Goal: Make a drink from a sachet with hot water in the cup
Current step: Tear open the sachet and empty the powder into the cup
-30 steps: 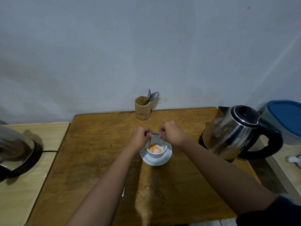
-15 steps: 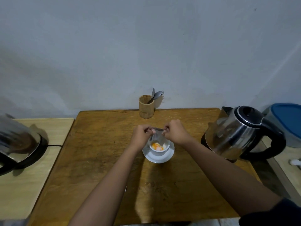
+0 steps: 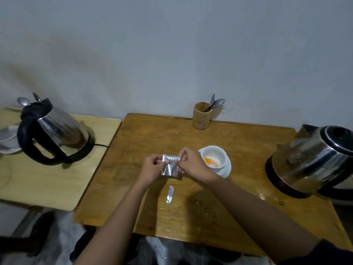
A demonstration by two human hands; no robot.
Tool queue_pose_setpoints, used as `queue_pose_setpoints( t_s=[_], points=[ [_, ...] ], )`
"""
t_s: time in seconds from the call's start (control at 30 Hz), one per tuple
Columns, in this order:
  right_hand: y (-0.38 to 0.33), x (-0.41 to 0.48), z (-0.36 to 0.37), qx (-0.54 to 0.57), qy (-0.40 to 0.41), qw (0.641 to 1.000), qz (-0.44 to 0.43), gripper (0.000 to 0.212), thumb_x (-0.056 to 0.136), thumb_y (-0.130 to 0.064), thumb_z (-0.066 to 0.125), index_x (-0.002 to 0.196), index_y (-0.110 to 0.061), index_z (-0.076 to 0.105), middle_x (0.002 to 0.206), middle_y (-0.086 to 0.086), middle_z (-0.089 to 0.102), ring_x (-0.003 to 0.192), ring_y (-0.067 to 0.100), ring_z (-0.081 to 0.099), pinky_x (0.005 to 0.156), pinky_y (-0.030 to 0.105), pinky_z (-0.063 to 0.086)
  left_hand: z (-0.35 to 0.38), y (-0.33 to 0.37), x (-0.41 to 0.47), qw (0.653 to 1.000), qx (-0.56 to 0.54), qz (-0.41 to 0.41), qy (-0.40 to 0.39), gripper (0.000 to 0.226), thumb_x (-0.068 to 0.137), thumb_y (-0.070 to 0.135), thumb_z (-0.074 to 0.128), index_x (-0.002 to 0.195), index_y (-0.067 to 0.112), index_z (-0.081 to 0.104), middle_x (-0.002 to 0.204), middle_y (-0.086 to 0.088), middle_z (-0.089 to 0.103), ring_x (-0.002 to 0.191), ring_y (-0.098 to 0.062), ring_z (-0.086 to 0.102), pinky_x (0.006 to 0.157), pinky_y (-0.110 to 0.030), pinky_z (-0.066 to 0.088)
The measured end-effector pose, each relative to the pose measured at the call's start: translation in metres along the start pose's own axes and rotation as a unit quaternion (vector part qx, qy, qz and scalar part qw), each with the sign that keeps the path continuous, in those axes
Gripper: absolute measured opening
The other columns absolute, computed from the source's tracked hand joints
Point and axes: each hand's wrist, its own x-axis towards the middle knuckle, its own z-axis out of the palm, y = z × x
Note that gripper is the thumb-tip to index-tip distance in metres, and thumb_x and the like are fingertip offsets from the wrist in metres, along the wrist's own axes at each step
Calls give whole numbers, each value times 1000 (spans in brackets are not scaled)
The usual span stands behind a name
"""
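Pinching the silver sachet (image 3: 170, 165) by its top corners, the left hand (image 3: 152, 167) and right hand (image 3: 191, 164) hold it upright above the worktop (image 3: 238, 150), opening upward, long axis roughly vertical, just left of the cup (image 3: 214, 156) holding orange powder.

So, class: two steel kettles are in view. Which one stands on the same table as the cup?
The kettle on the right: it shares the darker wooden table with the cup. The left kettle stands on the paler side table.
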Motion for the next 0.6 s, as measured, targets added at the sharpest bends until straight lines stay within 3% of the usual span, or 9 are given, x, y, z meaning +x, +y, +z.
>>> queue_pose_setpoints(
  t_s=[0.07, 0.2, 0.3, 0.37, 0.43, 0.5, 0.6],
  points=[
    [15, -3, 24, -21, -27, 999, 29, 23, 80, -5, 60, 71, -21, 45, 64, 3, 54, 55, 20, 58, 60, 40, 52, -7, -21, -13, 1000, 11, -29, 3, 27, 81, 0, 64, 61, 16, 55, 37, 9, 48, 36, 2, 39, 43, -17, 33],
    [41, -7, 55, -97, -61, 990, 78, 24, 75, -18, 63, 64, -24, 43, 68, 2, 57, 75, 31, 66, 66, 39, 53, -7, -58, -34, 996, 58, -71, 2, 31, 79, 4, 65, 58, 15, 45, 54, 1, 41, 52, -11, 35, 51, -27, 29],
    [52, -12, 64, -163, -68, 980, 90, 30, 76, -18, 63, 62, -24, 38, 70, -2, 50, 79, 22, 55, 53, 27, 37, 0, -72, -42, 990, 119, -67, 12, 35, 78, 6, 64, 56, 19, 41, 55, 3, 40, 55, -11, 35, 50, -23, 29],
    [57, -15, 65, -187, -72, 975, 93, 28, 76, -16, 62, 64, -24, 38, 79, 1, 53, 81, 20, 51, 50, 22, 31, 4, -73, -47, 986, 158, -57, 6, 24, 78, 4, 62, 65, 18, 48, 59, 4, 46, 58, -11, 42, 52, -20, 34],
    [60, -18, 66, -196, -75, 972, 105, 22, 75, -15, 65, 75, -21, 44, 90, 5, 58, 83, 18, 51, 50, 20, 32, 9, -73, -51, 986, 159, -57, 9, 16, 76, 2, 61, 81, 15, 54, 74, -2, 56, 71, -17, 54, 63, -26, 44],
    [62, -21, 67, -197, -66, 972, 111, 23, 76, -14, 67, 85, -19, 46, 101, 8, 63, 86, 19, 53, 54, 22, 36, 14, -75, -55, 986, 154, -57, 17, 24, 74, 3, 60, 95, 13, 55, 97, -6, 56, 89, -22, 59, 79, -35, 51],
    [65, -26, 69, -200, -51, 975, 87, 24, 77, -13, 65, 88, -19, 44, 107, 9, 61, 92, 20, 56, 64, 26, 40, 19, -78, -62, 981, 187, -41, 25, 35, 79, 7, 57, 114, 10, 51, 115, -7, 46, 107, -23, 51, 95, -38, 47]
  ],
)
